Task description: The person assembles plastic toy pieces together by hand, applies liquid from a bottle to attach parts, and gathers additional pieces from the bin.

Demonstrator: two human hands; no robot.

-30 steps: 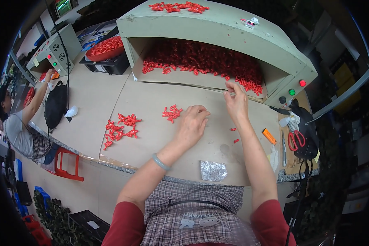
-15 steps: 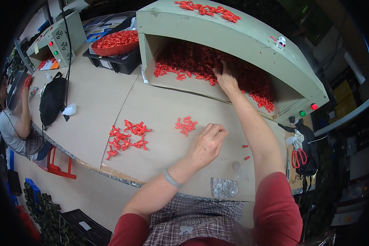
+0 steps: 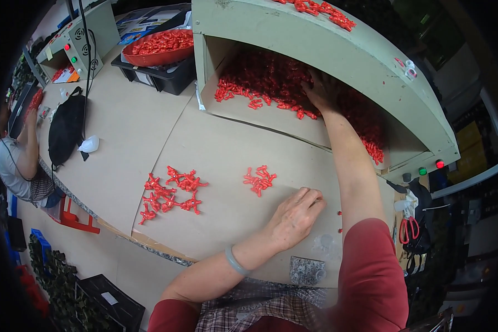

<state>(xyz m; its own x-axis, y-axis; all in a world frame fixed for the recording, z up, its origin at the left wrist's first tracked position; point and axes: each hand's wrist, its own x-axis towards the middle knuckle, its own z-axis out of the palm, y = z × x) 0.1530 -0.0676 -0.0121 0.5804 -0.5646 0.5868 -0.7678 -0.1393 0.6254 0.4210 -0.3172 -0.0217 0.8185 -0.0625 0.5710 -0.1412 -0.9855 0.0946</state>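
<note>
My right hand (image 3: 322, 93) reaches into the pale green metal box (image 3: 315, 33), thumb and fingers apart against a heap of small glossy red plastic pieces (image 3: 271, 72). Shadow dims its fingertips. Over the tabletop, my left hand (image 3: 297, 217) is closed with curled fingers; whatever they may hold is hidden. Just beyond it lies a small cluster of red pieces (image 3: 260, 180). Farther left is a larger group of star-like red pieces (image 3: 171, 192), which look joined together.
More red pieces (image 3: 323, 12) lie on the box's top. A red bowl (image 3: 160, 55) of pieces rests on a black crate (image 3: 166, 80). Red-handled scissors (image 3: 408, 229) hang at right; a speckled grey patch (image 3: 307, 271) marks the near edge. Another person (image 3: 19, 160) sits far left.
My right hand has gone deeper into the heap, and its fingers have spread. My left hand stays closed, a little farther right and nearer in the picture. The whole view has shifted slightly.
</note>
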